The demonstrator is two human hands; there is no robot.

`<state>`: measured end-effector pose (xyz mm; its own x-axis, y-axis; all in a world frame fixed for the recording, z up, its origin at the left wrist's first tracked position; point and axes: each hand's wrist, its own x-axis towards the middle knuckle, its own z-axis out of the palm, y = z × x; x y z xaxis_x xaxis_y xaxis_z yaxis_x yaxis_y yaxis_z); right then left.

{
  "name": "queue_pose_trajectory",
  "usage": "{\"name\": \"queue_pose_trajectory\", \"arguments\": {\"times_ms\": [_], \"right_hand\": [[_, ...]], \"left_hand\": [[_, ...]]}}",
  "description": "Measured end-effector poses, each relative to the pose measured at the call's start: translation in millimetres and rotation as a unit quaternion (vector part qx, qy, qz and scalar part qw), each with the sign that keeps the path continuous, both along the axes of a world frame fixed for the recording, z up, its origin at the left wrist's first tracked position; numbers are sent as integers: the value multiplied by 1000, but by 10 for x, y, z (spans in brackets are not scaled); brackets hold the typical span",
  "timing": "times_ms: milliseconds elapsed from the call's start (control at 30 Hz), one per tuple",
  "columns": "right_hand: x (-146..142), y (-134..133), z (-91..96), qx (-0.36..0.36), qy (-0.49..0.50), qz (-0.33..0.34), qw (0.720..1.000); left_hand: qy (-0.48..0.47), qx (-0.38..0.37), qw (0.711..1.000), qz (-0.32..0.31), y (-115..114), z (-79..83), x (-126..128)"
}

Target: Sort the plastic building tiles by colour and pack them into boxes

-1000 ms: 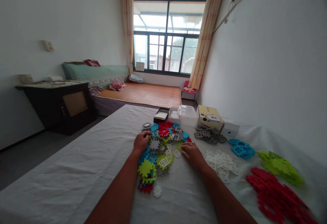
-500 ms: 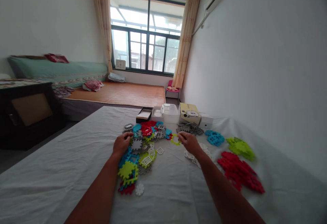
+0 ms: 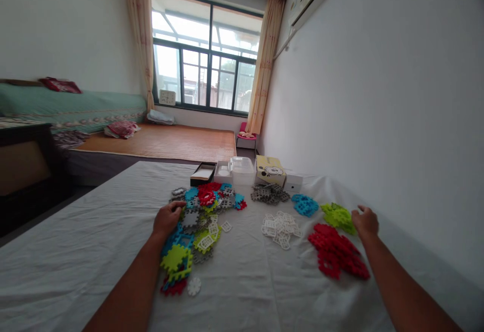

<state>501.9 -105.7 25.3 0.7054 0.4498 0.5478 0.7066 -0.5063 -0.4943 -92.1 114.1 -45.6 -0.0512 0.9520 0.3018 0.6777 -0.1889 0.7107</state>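
My left hand (image 3: 169, 218) rests at the left edge of a mixed pile of interlocking plastic building pieces (image 3: 191, 218). Its fingers are curled together by the grey and blue pieces; what they hold, if anything, is hidden. Over on the right, my right hand (image 3: 366, 222) is beside the lime-green pile (image 3: 338, 217), thumb and forefinger apart, with no piece visible between them. Just below lies a red pile (image 3: 336, 251). Sorted nearby are blue pieces (image 3: 304, 205), white window-like pieces (image 3: 281, 227) and dark grey pieces (image 3: 269, 194). A white round piece (image 3: 194, 286) lies alone at the front.
Along the far table edge stand a black open box (image 3: 203, 173), a clear plastic tub (image 3: 242, 171), a yellow cartoon box (image 3: 270, 170) and a white box (image 3: 294, 182). A white cloth (image 3: 234, 296) covers the table. The wall (image 3: 397, 120) runs along the right.
My right hand has moved right from the middle, where it held a lime-green ring-shaped piece, to the lime-green pile. That piece no longer shows in the middle. My left hand stays at the mixed pile.
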Motion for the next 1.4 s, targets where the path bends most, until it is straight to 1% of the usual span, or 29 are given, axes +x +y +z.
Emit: {"name": "queue_pose_trajectory", "arguments": {"times_ms": [33, 67, 100, 133, 167, 200, 233, 267, 300, 333, 367, 400, 433, 500, 567, 633, 700, 800, 900, 1000, 1067, 1167, 1233, 1300, 1367, 1400], "right_hand": [[-75, 103, -23, 0, 6, 4, 1000], [-209, 229, -50, 0, 18, 28, 999], [-408, 366, -83, -4, 37, 78, 996], [-671, 502, -119, -14, 61, 151, 986], [-992, 624, -157, -27, 88, 240, 966], [-1354, 724, -194, -44, 116, 339, 933], [-1738, 798, -228, -69, 127, 424, 894], [-2122, 848, -258, -87, 117, 489, 860], [-2485, 883, -284, -104, 92, 540, 830], [-2811, 909, -307, -120, 65, 579, 804], [-3089, 934, -327, -130, 34, 601, 788], [-3311, 964, -345, -141, 6, 610, 780], [-3480, 998, -363, -153, -13, 607, 780], [-3670, 1071, -400, -177, -30, 584, 792], [-3716, 1125, -443, -192, -22, 570, 798], [-3680, 1141, -491, -187, -2, 577, 795], [-3608, 1132, -541, -163, 37, 588, 791], [-3473, 1130, -612, -113, 125, 586, 792], [-3333, 1182, -666, -61, 191, 560, 804], [-3214, 1248, -687, -39, 199, 532, 822], [-3136, 1269, -670, -48, 178, 518, 835], [-2967, 1244, -597, -108, 91, 490, 860], [-2816, 1197, -529, -169, 15, 445, 879], [-2680, 1147, -467, -218, -55, 384, 896], [-2622, 1116, -430, -225, -105, 348, 904], [-2635, 1110, -424, -215, -112, 357, 902]], "left_hand": [[1, 3, 1000, 2, -12, 3, 5], [-1, 6, 1000, 2, -28, 7, 12], [-3, 5, 1000, 1, -45, 11, 19], [-8, 4, 1000, 0, -62, 13, 26], [-15, 4, 1000, -2, -76, 14, 33], [-23, 7, 1000, -2, -87, 13, 39], [-27, 6, 1000, -8, -94, 10, 43], [-29, 8, 1000, -8, -99, 5, 47], [-33, 9, 999, -8, -102, 1, 50], [-37, 8, 999, -6, -104, -4, 53], [-42, 8, 999, -4, -107, -9, 55], [-46, 7, 999, -2, -109, -13, 57], [-50, 5, 999, -2, -112, -17, 59], [-54, 5, 999, -2, -116, -24, 62], [-53, 3, 999, -1, -116, -32, 64], [-52, -1, 999, 4, -111, -40, 66], [-51, -6, 999, 12, -104, -48, 68], [-50, -11, 998, 20, -99, -56, 70], [-48, -12, 999, 21, -98, -59, 71], [-46, -6, 999, 13, -95, -57, 72], [-47, -7, 999, 10, -93, -51, 73], [-51, -12, 999, 11, -92, -36, 73], [-49, -11, 999, 12, -91, -31, 72], [-46, -9, 999, 11, -87, -34, 71], [-45, -8, 999, 10, -83, -42, 69], [-45, -7, 999, 10, -81, -45, 69]]}}
